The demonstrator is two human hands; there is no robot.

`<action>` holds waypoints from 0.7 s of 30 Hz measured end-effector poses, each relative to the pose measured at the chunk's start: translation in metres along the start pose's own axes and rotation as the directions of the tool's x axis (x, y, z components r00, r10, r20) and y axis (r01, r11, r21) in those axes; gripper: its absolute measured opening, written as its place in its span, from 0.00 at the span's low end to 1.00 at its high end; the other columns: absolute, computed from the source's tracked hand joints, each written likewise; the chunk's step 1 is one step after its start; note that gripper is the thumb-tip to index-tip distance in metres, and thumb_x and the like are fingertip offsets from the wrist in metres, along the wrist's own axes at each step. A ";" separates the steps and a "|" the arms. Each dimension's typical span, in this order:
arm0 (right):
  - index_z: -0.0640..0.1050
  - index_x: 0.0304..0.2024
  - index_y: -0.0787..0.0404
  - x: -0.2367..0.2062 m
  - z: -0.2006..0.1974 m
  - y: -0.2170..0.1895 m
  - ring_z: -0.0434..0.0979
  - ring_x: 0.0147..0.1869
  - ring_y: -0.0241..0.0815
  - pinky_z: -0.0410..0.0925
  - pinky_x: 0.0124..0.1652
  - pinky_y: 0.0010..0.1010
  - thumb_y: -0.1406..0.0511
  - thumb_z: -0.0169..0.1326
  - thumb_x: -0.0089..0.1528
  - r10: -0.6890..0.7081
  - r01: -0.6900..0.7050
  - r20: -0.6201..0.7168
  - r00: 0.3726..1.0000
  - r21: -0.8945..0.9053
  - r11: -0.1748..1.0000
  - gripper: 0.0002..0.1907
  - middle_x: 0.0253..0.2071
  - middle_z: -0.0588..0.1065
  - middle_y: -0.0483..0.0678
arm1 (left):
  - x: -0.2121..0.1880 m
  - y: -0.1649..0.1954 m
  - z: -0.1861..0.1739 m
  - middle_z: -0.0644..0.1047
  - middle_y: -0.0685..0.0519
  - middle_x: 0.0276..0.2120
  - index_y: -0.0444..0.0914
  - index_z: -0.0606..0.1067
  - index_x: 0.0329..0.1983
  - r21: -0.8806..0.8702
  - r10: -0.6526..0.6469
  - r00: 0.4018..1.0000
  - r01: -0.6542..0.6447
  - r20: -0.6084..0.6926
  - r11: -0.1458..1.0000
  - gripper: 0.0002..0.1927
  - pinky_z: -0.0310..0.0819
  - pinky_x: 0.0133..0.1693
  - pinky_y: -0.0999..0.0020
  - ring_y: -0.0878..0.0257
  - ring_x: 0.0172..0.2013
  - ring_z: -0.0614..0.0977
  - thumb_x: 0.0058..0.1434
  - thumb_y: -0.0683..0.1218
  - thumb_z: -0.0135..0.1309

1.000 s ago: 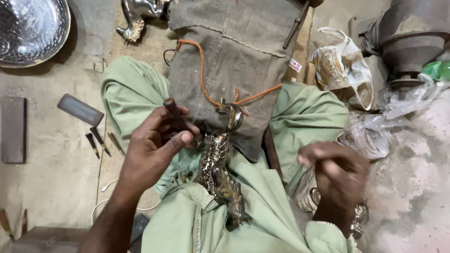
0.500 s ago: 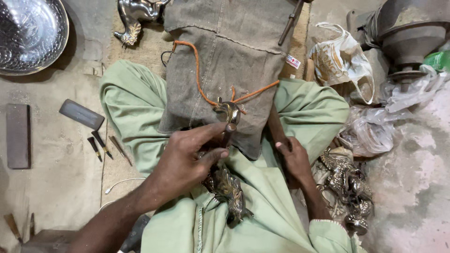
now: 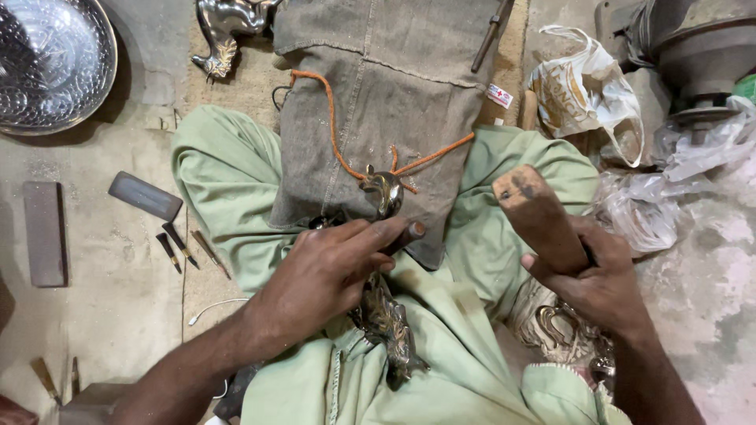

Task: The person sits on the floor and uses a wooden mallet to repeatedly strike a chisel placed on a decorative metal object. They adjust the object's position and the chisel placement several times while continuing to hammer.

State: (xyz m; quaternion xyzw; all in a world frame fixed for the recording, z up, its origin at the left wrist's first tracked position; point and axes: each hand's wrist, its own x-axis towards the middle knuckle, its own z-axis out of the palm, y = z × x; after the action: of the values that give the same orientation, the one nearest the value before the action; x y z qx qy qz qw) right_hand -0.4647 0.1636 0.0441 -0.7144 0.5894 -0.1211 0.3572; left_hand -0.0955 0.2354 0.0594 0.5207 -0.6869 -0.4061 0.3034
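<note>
A dark metal animal-shaped figure lies along my lap on light green cloth, its head resting on a grey canvas pad and tied with an orange cord. My left hand presses on the figure's middle and grips a small dark punch whose tip pokes out by the fingers. My right hand holds a wooden mallet raised to the right of the figure, head pointing up.
An embossed metal bowl sits at the top left. A dark sharpening stone and small punches lie on the floor left of my knee. Plastic bags and a metal machine stand at the right. Another metal piece is at the top.
My left hand shifted from holding the punch upright to pressing it down across the figure. My right hand went down to the floor and came up gripping the wooden mallet.
</note>
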 end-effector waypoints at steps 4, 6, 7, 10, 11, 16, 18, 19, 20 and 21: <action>0.78 0.50 0.63 0.021 -0.018 -0.016 0.83 0.37 0.39 0.74 0.40 0.33 0.67 0.70 0.45 -0.137 0.159 0.129 0.982 -0.178 0.971 0.29 0.36 0.81 0.51 | -0.002 -0.002 0.000 0.79 0.48 0.36 0.40 0.72 0.63 0.004 0.006 1.000 -0.006 -0.009 1.000 0.31 0.77 0.34 0.54 0.49 0.36 0.83 0.54 0.37 0.60; 0.77 0.53 0.63 0.034 -0.019 -0.024 0.83 0.40 0.41 0.75 0.41 0.33 0.67 0.68 0.46 -0.255 0.274 0.124 0.959 -0.169 0.947 0.31 0.39 0.81 0.53 | -0.004 -0.002 0.000 0.79 0.47 0.40 0.39 0.72 0.63 -0.101 -0.009 1.000 0.006 -0.025 0.995 0.31 0.82 0.37 0.61 0.54 0.38 0.86 0.53 0.32 0.56; 0.76 0.54 0.63 0.038 -0.020 -0.028 0.84 0.42 0.42 0.75 0.41 0.34 0.67 0.68 0.47 -0.309 0.327 0.123 0.943 -0.165 0.931 0.32 0.40 0.81 0.55 | -0.004 -0.002 0.000 0.79 0.47 0.42 0.39 0.72 0.63 -0.157 -0.019 0.999 0.014 -0.029 0.987 0.32 0.85 0.39 0.65 0.56 0.39 0.87 0.53 0.30 0.54; 0.76 0.55 0.62 0.046 -0.015 -0.042 0.85 0.39 0.43 0.76 0.40 0.34 0.67 0.70 0.48 -0.202 0.225 0.141 0.969 -0.179 0.958 0.32 0.38 0.81 0.54 | -0.004 -0.001 0.003 0.82 0.47 0.39 0.37 0.73 0.62 -0.164 -0.085 0.987 0.062 -0.135 0.985 0.29 0.82 0.38 0.63 0.56 0.38 0.87 0.56 0.32 0.58; 0.76 0.54 0.61 0.049 -0.014 -0.046 0.85 0.37 0.44 0.76 0.38 0.35 0.66 0.71 0.47 -0.137 0.166 0.154 0.978 -0.193 0.967 0.33 0.36 0.81 0.54 | -0.003 0.000 0.003 0.81 0.46 0.41 0.37 0.72 0.62 -0.190 -0.088 0.982 0.056 -0.166 0.980 0.28 0.82 0.39 0.63 0.56 0.39 0.87 0.57 0.33 0.58; 0.78 0.53 0.59 0.064 -0.014 -0.058 0.85 0.36 0.48 0.75 0.38 0.37 0.68 0.69 0.44 -0.174 0.242 0.222 0.960 -0.333 0.911 0.33 0.37 0.81 0.55 | -0.003 0.005 0.006 0.80 0.46 0.37 0.38 0.74 0.58 -0.148 -0.128 0.969 0.098 -0.211 0.984 0.23 0.78 0.37 0.59 0.52 0.36 0.85 0.59 0.37 0.62; 0.78 0.51 0.58 0.069 -0.014 -0.060 0.85 0.34 0.47 0.75 0.36 0.37 0.69 0.66 0.44 -0.123 0.201 0.258 0.958 -0.301 0.932 0.31 0.34 0.82 0.54 | -0.004 0.008 0.006 0.79 0.45 0.36 0.39 0.73 0.61 -0.117 -0.142 0.977 0.124 -0.161 0.985 0.27 0.77 0.34 0.56 0.48 0.34 0.83 0.57 0.35 0.59; 0.78 0.50 0.57 0.072 -0.015 -0.061 0.85 0.33 0.47 0.75 0.35 0.37 0.70 0.64 0.44 -0.098 0.179 0.277 0.956 -0.285 0.942 0.29 0.32 0.82 0.53 | -0.005 0.010 0.006 0.79 0.44 0.36 0.39 0.73 0.63 -0.102 -0.151 0.979 0.137 -0.137 0.985 0.29 0.76 0.33 0.54 0.47 0.33 0.83 0.56 0.34 0.57; 0.78 0.49 0.58 0.074 -0.015 -0.062 0.84 0.33 0.48 0.74 0.35 0.38 0.70 0.65 0.44 -0.151 0.237 0.275 0.950 -0.315 0.919 0.28 0.32 0.81 0.54 | -0.006 0.011 0.006 0.78 0.44 0.36 0.39 0.72 0.63 -0.080 -0.137 0.981 0.127 -0.134 0.989 0.29 0.75 0.34 0.53 0.46 0.34 0.82 0.56 0.34 0.57; 0.79 0.49 0.59 0.077 -0.015 -0.062 0.83 0.34 0.50 0.74 0.36 0.38 0.70 0.66 0.45 -0.204 0.294 0.273 0.940 -0.344 0.892 0.27 0.33 0.81 0.55 | -0.006 0.012 0.007 0.77 0.44 0.35 0.39 0.71 0.64 -0.057 -0.122 0.984 0.115 -0.131 0.992 0.30 0.74 0.34 0.51 0.45 0.35 0.81 0.56 0.34 0.56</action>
State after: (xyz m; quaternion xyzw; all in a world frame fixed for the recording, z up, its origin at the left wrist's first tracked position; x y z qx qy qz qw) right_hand -0.4054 0.0898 0.0764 -0.8490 0.4592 0.0335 0.2594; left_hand -0.1053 0.2448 0.0669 0.5793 -0.6225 -0.4043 0.3368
